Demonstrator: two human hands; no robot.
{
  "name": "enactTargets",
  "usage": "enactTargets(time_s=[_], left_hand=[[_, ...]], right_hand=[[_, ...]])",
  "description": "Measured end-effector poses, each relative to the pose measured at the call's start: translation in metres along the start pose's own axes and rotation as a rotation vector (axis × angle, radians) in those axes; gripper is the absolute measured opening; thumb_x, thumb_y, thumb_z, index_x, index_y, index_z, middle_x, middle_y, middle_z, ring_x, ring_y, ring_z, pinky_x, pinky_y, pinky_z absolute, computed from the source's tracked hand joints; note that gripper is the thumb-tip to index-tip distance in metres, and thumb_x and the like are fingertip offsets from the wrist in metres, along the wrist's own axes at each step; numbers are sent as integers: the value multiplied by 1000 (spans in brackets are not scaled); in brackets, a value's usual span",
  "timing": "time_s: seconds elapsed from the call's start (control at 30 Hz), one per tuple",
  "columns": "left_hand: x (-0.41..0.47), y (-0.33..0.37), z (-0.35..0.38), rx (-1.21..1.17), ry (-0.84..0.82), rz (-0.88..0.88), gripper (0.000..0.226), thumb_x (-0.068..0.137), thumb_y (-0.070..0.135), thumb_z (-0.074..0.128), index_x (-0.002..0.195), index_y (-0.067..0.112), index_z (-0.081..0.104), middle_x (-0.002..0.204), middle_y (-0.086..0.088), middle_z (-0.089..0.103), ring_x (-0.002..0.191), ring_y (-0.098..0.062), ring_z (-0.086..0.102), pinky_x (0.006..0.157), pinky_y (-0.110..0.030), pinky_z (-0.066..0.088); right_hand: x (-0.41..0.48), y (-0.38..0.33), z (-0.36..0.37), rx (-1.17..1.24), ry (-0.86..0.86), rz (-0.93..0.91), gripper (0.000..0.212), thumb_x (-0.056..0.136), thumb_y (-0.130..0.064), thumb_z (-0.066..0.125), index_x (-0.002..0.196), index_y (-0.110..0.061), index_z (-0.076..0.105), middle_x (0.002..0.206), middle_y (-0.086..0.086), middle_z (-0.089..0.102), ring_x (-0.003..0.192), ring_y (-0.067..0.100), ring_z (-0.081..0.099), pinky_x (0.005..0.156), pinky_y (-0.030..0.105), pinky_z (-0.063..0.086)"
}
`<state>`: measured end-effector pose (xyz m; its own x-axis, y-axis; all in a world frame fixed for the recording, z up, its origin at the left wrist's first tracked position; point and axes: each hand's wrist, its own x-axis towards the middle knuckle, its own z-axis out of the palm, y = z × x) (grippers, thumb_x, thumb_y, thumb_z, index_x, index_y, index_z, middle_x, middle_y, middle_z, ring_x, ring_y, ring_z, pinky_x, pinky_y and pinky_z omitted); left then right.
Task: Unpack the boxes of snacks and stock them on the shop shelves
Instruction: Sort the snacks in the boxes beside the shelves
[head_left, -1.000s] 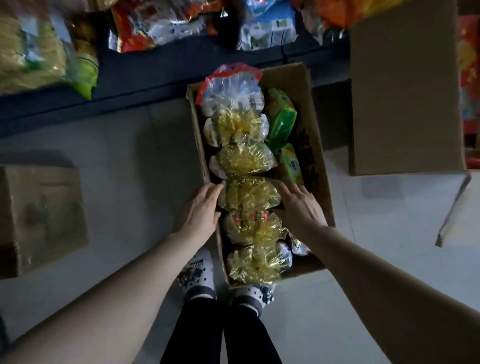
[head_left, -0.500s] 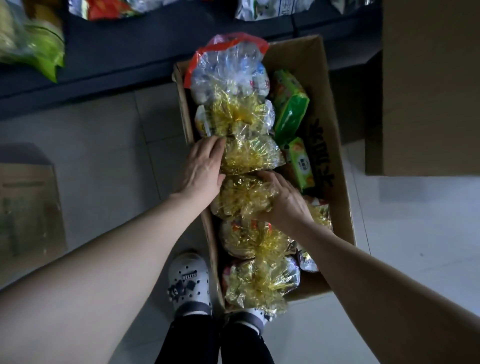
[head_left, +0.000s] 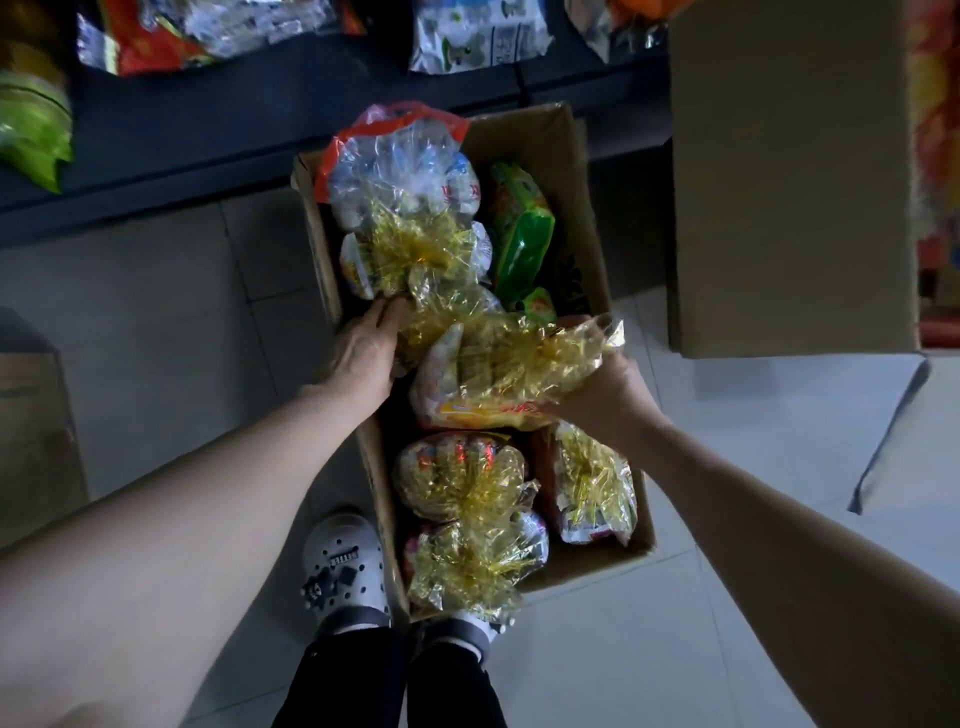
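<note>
- Snack bag (head_left: 498, 374) in gold wrap hangs tilted over the middle of the box (head_left: 582, 208). Our right hand (head_left: 608, 405) grips its end, likely to lift it clear of its neighbours for the shelf (head_left: 208, 130).
- Our left hand (head_left: 363, 353) lies at the box's left wall, fingers (head_left: 387, 319) close together against the next bag (head_left: 441, 312), probably steadying it.
- Crinkled wrap hides most of our right fingers; we see only that they curl round the bag's end.
- Labels are too blurred to read.

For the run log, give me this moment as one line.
step: unpacking | right hand: grips gold snack bag, tilted over box | left hand: rests on neighbouring bag
</note>
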<state>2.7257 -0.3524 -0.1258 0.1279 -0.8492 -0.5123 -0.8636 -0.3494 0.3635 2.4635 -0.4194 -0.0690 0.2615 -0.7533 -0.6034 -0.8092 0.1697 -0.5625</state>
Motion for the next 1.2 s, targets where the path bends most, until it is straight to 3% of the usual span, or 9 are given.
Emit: enactTargets(time_s=[0.1, 0.23, 0.5, 0.67, 0.77, 0.87, 1.0, 1.1, 1.2], left_hand=[[6, 5, 12, -12, -35, -83, 99, 74, 7, 80, 153, 13, 22, 151, -21, 30, 130, -43, 41, 106, -45, 35], [13, 2, 22, -14, 68, -112, 82, 78, 9, 74, 149, 18, 33, 134, -24, 44, 115, -47, 49, 95, -52, 44], [-29, 32, -51, -345, 136, -140, 77, 78, 6, 71, 146, 23, 39, 134, -20, 50, 124, -41, 46, 101, -42, 40], [-83, 59, -139, -641, 183, -242, 71, 81, 12, 73, 140, 23, 36, 131, -8, 56, 112, -28, 60, 93, -37, 46], [-127, 78, -196, -765, 252, -333, 66, 81, 10, 75, 136, 13, 38, 126, -12, 59, 108, -29, 61, 81, -26, 41], [-179, 99, -259, -832, 283, -340, 61, 82, 4, 74, 133, 8, 41, 119, -13, 60, 100, -26, 61, 68, -15, 40], [-248, 132, -337, -812, 318, -262, 53, 85, 3, 71, 131, 7, 45, 111, -6, 57, 76, 0, 53, 52, 1, 37], [-291, 156, -386, -754, 385, -212, 52, 89, 21, 70, 135, 17, 46, 116, 0, 58, 88, -8, 57, 55, -4, 38], [-329, 182, -425, -669, 476, -202, 52, 90, 38, 66, 136, 28, 42, 115, 5, 56, 94, -14, 55, 55, -15, 38]], right_hand=[[12, 11, -10, 101, -57, 102, 57, 66, -21, 90, 114, -13, 61, 94, 8, 73, 71, 17, 73, 53, 31, 59], [18, 15, -8, 194, -68, 143, 55, 68, -21, 91, 111, -8, 60, 87, 9, 72, 55, 13, 68, 40, 21, 47], [-43, -30, -65, 558, 1, 177, 51, 73, 7, 82, 115, -4, 55, 98, 14, 72, 75, 14, 73, 63, 21, 56], [-106, -79, -122, 728, 195, 199, 62, 83, -9, 79, 134, -13, 45, 115, 10, 68, 86, 15, 74, 64, 23, 58], [-156, -112, -153, 707, 314, 194, 70, 80, -27, 81, 136, -20, 40, 117, 2, 66, 95, 13, 70, 68, 25, 59], [-207, -146, -184, 655, 413, 197, 67, 79, -38, 81, 133, -30, 42, 117, -2, 67, 101, 19, 70, 83, 46, 60], [-272, -197, -224, 551, 450, 120, 61, 76, -46, 78, 122, -34, 39, 116, -4, 65, 103, 20, 66, 91, 48, 56], [-310, -230, -254, 465, 487, 33, 56, 85, -38, 74, 124, -33, 35, 118, -4, 58, 105, 20, 61, 93, 43, 52], [-338, -260, -287, 369, 486, -77, 59, 87, -35, 71, 131, -25, 33, 119, -1, 55, 97, 15, 58, 74, 36, 52]])
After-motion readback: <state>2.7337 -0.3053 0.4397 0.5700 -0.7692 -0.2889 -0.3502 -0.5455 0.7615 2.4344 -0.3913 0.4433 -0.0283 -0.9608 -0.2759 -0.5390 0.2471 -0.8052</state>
